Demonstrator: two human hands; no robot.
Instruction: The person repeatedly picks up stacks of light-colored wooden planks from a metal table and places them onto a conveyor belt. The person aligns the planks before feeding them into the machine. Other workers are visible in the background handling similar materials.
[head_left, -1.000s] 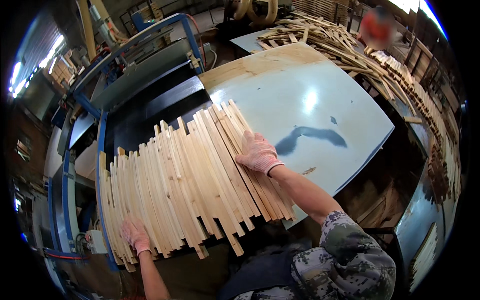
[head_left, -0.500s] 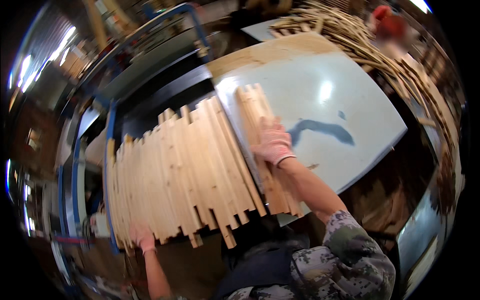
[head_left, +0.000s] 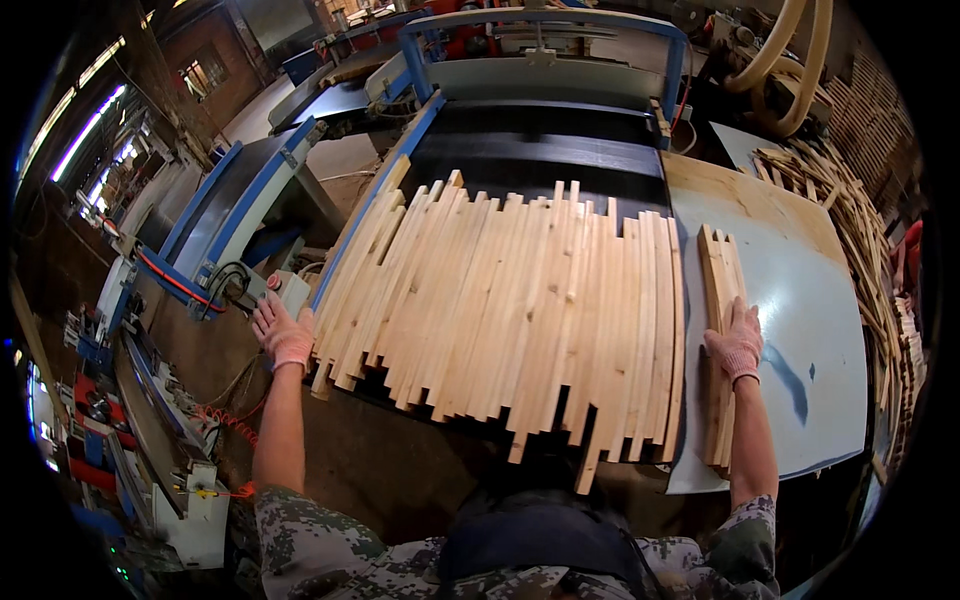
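Many pale wooden strips (head_left: 500,300) lie side by side with uneven ends on a black conveyor belt (head_left: 530,130). My left hand (head_left: 285,335), in a pink-white work glove, is off the strips at the left. Its fingers are spread at a small grey control box (head_left: 290,290) with a red button (head_left: 274,282); whether they touch it I cannot tell. My right hand (head_left: 738,345), gloved the same way, lies with spread fingers on a narrow bundle of wooden strips (head_left: 718,270). That bundle rests on a pale grey sheet-topped table (head_left: 820,340), right of the belt.
A blue frame (head_left: 545,16) spans the belt's far end. Beyond the side table lies a heap of thin offcuts (head_left: 850,230). Another belt machine (head_left: 215,200) stands at the left, with a red coiled hose (head_left: 228,422) below it. Thick tan ducts (head_left: 790,70) hang at the far right.
My left hand has moved from the near left ends of the strips to the control box. My right hand stays on the bundle. The view has swung left and levelled.
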